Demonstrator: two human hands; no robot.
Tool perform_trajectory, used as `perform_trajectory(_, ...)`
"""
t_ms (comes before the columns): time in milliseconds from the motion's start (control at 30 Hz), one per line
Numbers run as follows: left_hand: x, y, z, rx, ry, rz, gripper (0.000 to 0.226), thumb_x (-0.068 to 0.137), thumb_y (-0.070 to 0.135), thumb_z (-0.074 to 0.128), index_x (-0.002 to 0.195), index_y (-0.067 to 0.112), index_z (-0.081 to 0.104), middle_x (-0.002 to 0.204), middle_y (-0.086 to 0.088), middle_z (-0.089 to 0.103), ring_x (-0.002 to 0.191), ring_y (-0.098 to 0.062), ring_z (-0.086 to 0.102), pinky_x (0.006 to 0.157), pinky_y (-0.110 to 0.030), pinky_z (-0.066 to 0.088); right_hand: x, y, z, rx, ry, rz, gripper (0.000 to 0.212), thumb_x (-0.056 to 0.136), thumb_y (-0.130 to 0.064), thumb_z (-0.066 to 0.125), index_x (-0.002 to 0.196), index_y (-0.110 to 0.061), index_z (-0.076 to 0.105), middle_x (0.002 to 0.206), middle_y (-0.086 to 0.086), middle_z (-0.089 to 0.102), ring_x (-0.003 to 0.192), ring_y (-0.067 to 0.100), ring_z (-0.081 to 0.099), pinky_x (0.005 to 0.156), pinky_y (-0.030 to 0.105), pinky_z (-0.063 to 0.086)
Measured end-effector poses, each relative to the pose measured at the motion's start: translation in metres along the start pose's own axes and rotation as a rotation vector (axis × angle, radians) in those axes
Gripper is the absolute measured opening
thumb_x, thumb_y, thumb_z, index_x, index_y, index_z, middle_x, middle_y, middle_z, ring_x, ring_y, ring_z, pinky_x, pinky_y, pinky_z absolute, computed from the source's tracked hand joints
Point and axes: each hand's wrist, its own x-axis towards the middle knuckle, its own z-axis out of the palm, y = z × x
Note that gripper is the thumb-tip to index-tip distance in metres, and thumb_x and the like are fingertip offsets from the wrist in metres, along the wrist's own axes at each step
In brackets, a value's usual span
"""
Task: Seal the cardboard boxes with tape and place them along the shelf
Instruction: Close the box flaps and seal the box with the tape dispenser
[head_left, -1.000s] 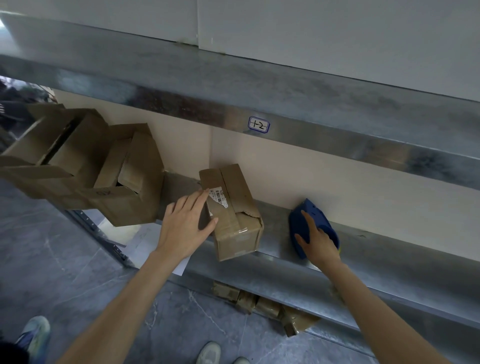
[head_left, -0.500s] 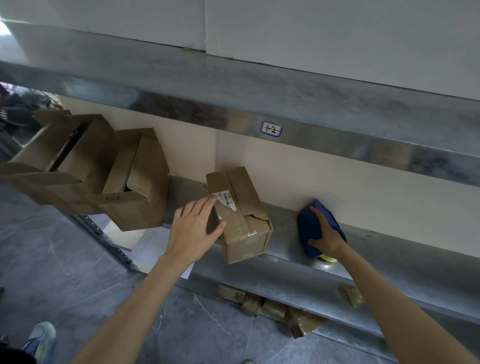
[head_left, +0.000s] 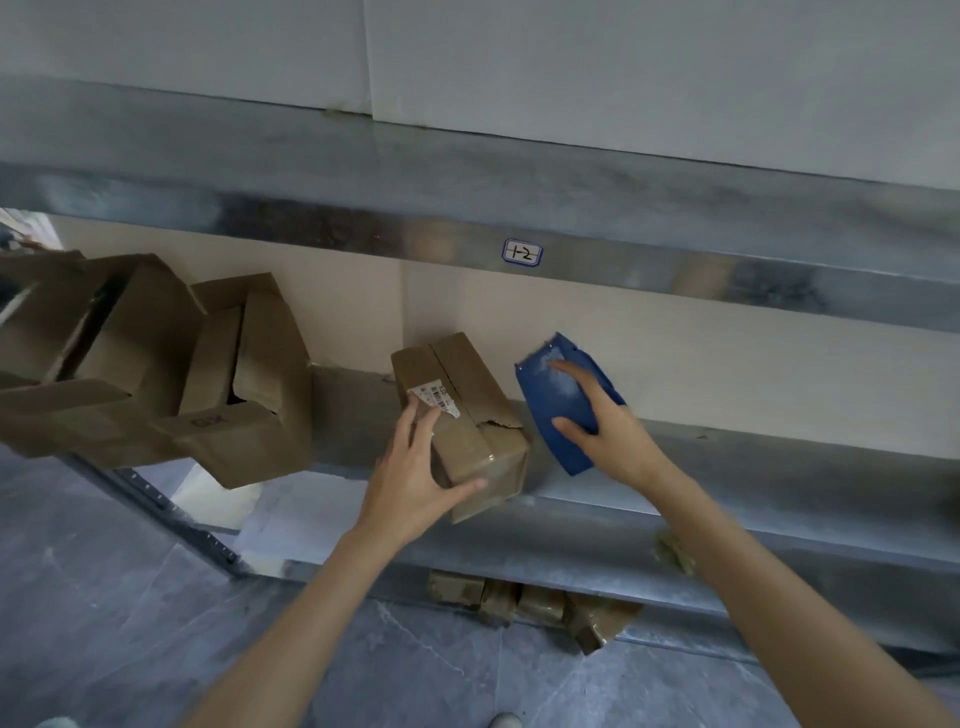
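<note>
A small brown cardboard box (head_left: 470, 410) with a white label lies on the metal shelf (head_left: 727, 499), its near end at the shelf's front edge. My left hand (head_left: 415, 478) holds its left side and front corner, fingers on the label, thumb along the front face. My right hand (head_left: 608, 421) grips a blue tape dispenser (head_left: 556, 400), lifted and tilted just right of the box. Two larger open boxes (head_left: 244, 384) sit at the left of the shelf, flaps up.
An upper metal shelf (head_left: 467, 208) with a "1-2" label (head_left: 522, 253) overhangs the working shelf. Several taped brown packets (head_left: 524, 605) lie on the floor under the shelf. A slotted upright (head_left: 171, 514) runs at the left. The floor is grey tile.
My right hand has lifted the blue dispenser off the shelf and brought it left, close to the small box. My left hand has closed further round the box's left side and front corner.
</note>
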Motion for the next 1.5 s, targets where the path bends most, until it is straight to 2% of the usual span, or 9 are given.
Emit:
perform_trajectory(167,0.005,-0.009,0.0,-0.068,0.044,0.048,0.097,0.071,0.058,0.079,0.149,0.029,0.029,0.164,0.01,0.01,0.145,-0.016,0.028,0.108,-0.034,0.037,-0.007,-0.037,0.007,0.006,-0.031,-0.098,0.056,0.096,-0.019,0.061,0.131,-0.05,0.032,0.122,0.008,0.059,0.078,0.021,0.066,0.062,0.037,0.058)
perform_trajectory(267,0.004,-0.016,-0.003,-0.096,0.012,0.07,0.091,0.073,0.059,0.078,0.147,0.032,0.031,0.163,0.012,0.009,0.144,-0.013,0.026,0.106,-0.03,0.034,-0.011,-0.049,0.017,-0.029,-0.053,-0.066,0.05,0.097,-0.018,0.057,0.131,-0.046,0.034,0.105,0.02,0.065,0.072,0.035,0.065,0.064,0.052,0.055)
perform_trajectory(433,0.0,-0.017,-0.022,-0.171,0.013,0.113,0.061,0.087,0.054,0.066,0.14,0.032,0.045,0.15,0.014,0.036,0.137,-0.008,0.035,0.113,-0.042,0.036,-0.016,-0.059,0.022,-0.195,0.051,-0.107,0.042,0.09,-0.026,0.055,0.123,-0.048,0.042,0.062,0.004,0.058,0.04,0.015,0.039,0.042,0.028,0.032)
perform_trajectory(600,0.01,-0.008,-0.051,-0.267,0.039,0.107,0.039,0.094,0.039,0.062,0.132,0.035,0.054,0.137,0.017,0.052,0.126,-0.004,0.047,0.106,-0.034,0.04,-0.024,-0.067,0.015,-0.304,0.035,-0.233,0.039,0.093,-0.05,0.057,0.13,-0.047,0.044,0.104,-0.006,0.069,0.05,0.013,0.056,0.046,0.022,0.046)
perform_trajectory(700,0.018,-0.002,-0.066,-0.269,0.038,0.146,0.032,0.096,0.033,0.061,0.127,0.035,0.058,0.127,0.015,0.062,0.116,0.002,0.055,0.095,-0.019,0.041,-0.031,-0.068,0.012,-0.388,-0.016,-0.347,0.042,0.093,-0.052,0.056,0.132,-0.047,0.042,0.087,-0.005,0.068,0.045,0.01,0.049,0.046,0.017,0.038)
perform_trajectory(800,0.022,0.002,-0.074,-0.285,0.007,0.164,0.026,0.097,0.028,0.06,0.123,0.033,0.062,0.116,0.015,0.067,0.108,0.005,0.058,0.095,-0.022,0.049,-0.04,-0.067,0.011,-0.464,-0.093,-0.426,0.044,0.093,-0.053,0.055,0.134,-0.048,0.041,0.071,-0.003,0.063,0.045,0.009,0.044,0.049,0.012,0.029)
perform_trajectory(1133,0.012,0.005,-0.08,-0.457,-0.424,0.15,0.031,0.102,0.016,0.05,0.127,0.026,0.064,0.126,0.019,0.065,0.12,0.005,0.055,0.094,-0.013,0.046,-0.062,-0.072,0.023,-0.518,-0.178,-0.516,0.039,0.095,-0.053,0.047,0.134,-0.049,0.043,0.061,-0.001,0.055,0.048,0.016,0.041,0.052,0.029,0.042)
perform_trajectory(1333,0.005,0.002,-0.078,-0.512,-0.464,0.114,0.024,0.098,0.009,0.056,0.117,0.017,0.069,0.115,0.005,0.071,0.109,-0.009,0.065,0.092,-0.025,0.053,-0.069,-0.079,0.025,-0.534,-0.193,-0.506,0.04,0.095,-0.053,0.046,0.135,-0.047,0.047,0.059,0.002,0.055,0.05,0.018,0.043,0.055,0.034,0.044)
perform_trajectory(1500,0.003,0.001,-0.073,-0.479,-0.373,0.134,0.024,0.091,-0.001,0.063,0.099,0.02,0.07,0.098,0.013,0.072,0.097,-0.005,0.068,0.081,-0.018,0.054,-0.075,-0.083,0.025,-0.529,-0.198,-0.531,0.04,0.095,-0.052,0.044,0.134,-0.046,0.045,0.058,0.0,0.054,0.047,0.016,0.041,0.052,0.035,0.046)
